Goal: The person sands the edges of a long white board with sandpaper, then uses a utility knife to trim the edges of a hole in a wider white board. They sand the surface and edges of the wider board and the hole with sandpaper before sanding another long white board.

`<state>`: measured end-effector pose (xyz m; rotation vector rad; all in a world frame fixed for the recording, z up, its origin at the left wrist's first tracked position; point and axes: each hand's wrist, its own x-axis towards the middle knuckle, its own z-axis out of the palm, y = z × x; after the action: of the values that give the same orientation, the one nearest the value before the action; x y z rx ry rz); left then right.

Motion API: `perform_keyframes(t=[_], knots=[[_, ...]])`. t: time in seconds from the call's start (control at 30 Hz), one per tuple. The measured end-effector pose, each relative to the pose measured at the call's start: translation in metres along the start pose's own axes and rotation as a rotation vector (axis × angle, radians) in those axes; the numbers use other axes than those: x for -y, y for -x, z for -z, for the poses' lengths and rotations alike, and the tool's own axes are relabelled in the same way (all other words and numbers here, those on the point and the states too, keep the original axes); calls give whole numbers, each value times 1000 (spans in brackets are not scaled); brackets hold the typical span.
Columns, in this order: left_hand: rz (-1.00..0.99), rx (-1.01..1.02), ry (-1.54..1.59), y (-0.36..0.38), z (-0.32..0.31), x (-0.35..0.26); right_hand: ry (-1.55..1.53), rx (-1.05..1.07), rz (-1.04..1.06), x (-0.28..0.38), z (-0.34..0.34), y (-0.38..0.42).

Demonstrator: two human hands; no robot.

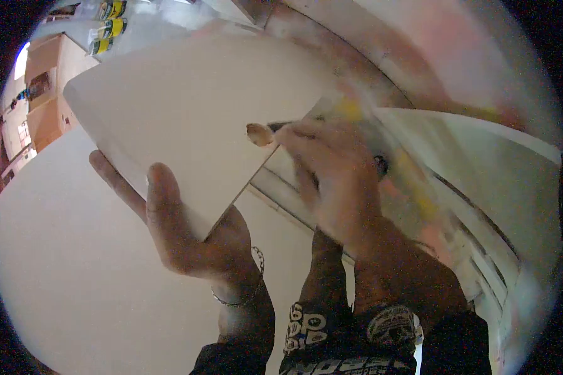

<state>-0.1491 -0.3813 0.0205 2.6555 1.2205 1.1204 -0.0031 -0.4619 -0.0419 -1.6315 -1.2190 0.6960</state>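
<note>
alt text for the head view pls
Left hand supports a white square panel from below at its lower corner, while the blurred right hand works along its right edge. Yellow-labelled cans stand behind.

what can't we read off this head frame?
- Right hand: motion-blurred; the dark tool in it cannot be identified, grip unclear.
- White board: its near corner is hidden behind the left hand.
- Cans at top left: too small, labels unreadable.
- Frame rails on the right: smeared and cut off by the lens edge.
</note>
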Motion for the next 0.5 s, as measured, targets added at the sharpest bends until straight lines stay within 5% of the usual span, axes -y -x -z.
perform_keyframes(t=[0.5], knots=[[-59, 45, -100, 0, 1, -1, -53, -14, 81, 12, 12, -1]])
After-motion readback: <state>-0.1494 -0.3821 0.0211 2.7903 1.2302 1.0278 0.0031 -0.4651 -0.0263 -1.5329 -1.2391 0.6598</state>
